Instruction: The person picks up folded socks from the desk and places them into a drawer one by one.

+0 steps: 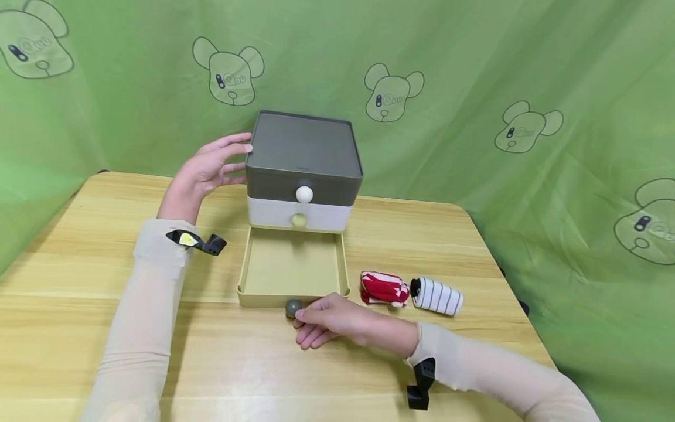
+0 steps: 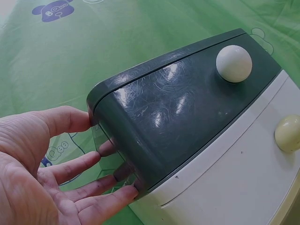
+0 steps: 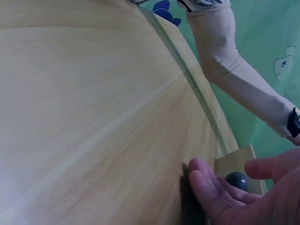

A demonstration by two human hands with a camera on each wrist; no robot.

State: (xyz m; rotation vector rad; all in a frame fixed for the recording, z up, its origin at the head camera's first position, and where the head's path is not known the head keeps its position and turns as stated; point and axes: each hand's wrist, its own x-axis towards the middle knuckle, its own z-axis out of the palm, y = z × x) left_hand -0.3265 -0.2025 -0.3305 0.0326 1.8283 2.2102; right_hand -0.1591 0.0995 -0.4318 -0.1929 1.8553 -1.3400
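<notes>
A small stacked drawer unit has a dark grey top drawer [image 1: 303, 184] with a white knob [image 1: 304, 194], and a white middle drawer [image 1: 327, 217] with a pale yellow knob [image 1: 299, 221]. Its yellow bottom drawer [image 1: 295, 264] is pulled out, with a dark grey knob [image 1: 293, 309] in front. My left hand [image 1: 211, 164] touches the unit's left side with fingers spread, fingertips against the dark wall in the left wrist view. My right hand [image 1: 332, 321] is at the right of the dark knob, thumb beside it, fingers loosely extended. Contact there is hard to tell.
Right of the drawer, a red and white rolled cloth [image 1: 385, 288] lies beside a white rolled cloth with dark stripes [image 1: 437, 296]. Everything stands on a wooden table [image 1: 237, 363]. A green curtain [image 1: 448, 35] with bear faces hangs behind and at the sides.
</notes>
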